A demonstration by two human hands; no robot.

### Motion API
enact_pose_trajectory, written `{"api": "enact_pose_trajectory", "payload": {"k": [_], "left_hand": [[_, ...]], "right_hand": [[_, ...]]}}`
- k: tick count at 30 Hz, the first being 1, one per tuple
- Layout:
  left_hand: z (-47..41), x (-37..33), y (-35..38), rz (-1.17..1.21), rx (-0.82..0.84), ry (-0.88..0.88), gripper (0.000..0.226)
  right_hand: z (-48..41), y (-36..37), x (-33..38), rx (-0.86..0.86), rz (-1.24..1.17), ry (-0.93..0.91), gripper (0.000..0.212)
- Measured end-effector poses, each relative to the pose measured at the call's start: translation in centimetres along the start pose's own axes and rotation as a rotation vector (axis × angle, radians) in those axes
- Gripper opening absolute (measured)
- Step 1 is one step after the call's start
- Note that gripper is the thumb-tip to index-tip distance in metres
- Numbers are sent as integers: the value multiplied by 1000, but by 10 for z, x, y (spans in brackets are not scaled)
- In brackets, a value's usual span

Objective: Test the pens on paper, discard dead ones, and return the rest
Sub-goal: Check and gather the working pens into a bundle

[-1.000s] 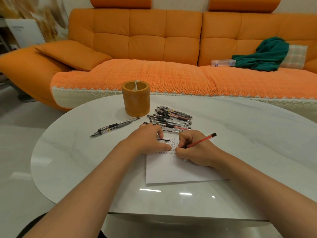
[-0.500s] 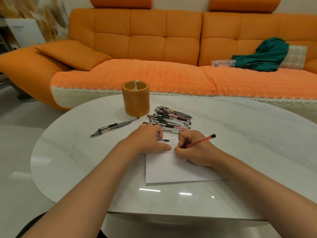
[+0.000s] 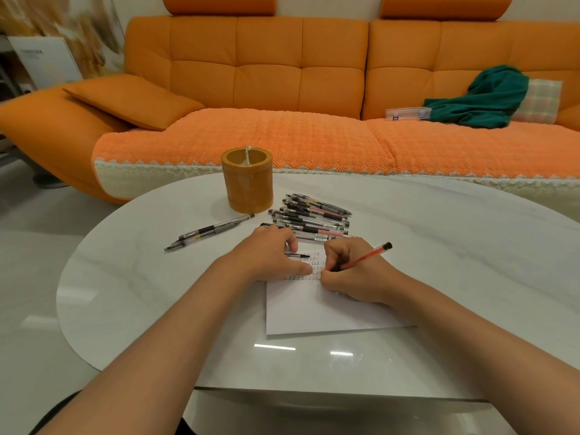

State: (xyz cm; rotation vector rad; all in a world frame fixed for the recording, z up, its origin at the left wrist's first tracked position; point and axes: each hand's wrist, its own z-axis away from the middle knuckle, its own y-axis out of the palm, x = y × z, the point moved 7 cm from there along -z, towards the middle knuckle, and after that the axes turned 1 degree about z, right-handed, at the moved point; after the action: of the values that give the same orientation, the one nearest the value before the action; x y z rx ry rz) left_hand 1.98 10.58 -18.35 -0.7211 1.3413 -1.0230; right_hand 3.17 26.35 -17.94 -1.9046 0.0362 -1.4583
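Two pens (image 3: 208, 232) are laid apart on the left of the table (image 3: 455, 262), their long axes running from lower left to upper right, towards the orange holder (image 3: 247, 180). Just right of the holder, a pile of pens (image 3: 310, 216) is stacked with the barrels lying roughly left to right, directly ahead of both hands.

The left hand (image 3: 270, 255) is set knuckles-up on the top left part of the paper (image 3: 314, 309), which is pinned by it. A slim dark pen (image 3: 298, 255) is seen poking out between its thumb and forefinger; whether it is gripped cannot be told.

Rows of small marks are seen on the paper between the hands. The right hand (image 3: 348, 271) is curled tight around the red pen (image 3: 367, 255), whose tip is kept down at the paper while the capped end is tilted up and to the right.

Testing is judged to be under way. The pile is nearer to the right hand; the holder and the two separate pens are better reached by the left.
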Motion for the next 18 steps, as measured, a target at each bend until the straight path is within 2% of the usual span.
{"api": "enact_pose_trajectory", "payload": {"k": [6, 11, 13, 18], "left_hand": [[2, -1, -1, 16, -15, 10, 42], [5, -2, -3, -6, -28, 35, 40], [7, -2, -5, 25, -28, 41, 39], [12, -1, -11, 87, -14, 69, 27]], "right_hand": [[0, -14, -9, -153, -268, 79, 15], [0, -21, -1, -180, -87, -7, 31], [-1, -27, 0, -188, -99, -3, 39], [-6, -38, 1, -188, -450, 143, 52]]}}
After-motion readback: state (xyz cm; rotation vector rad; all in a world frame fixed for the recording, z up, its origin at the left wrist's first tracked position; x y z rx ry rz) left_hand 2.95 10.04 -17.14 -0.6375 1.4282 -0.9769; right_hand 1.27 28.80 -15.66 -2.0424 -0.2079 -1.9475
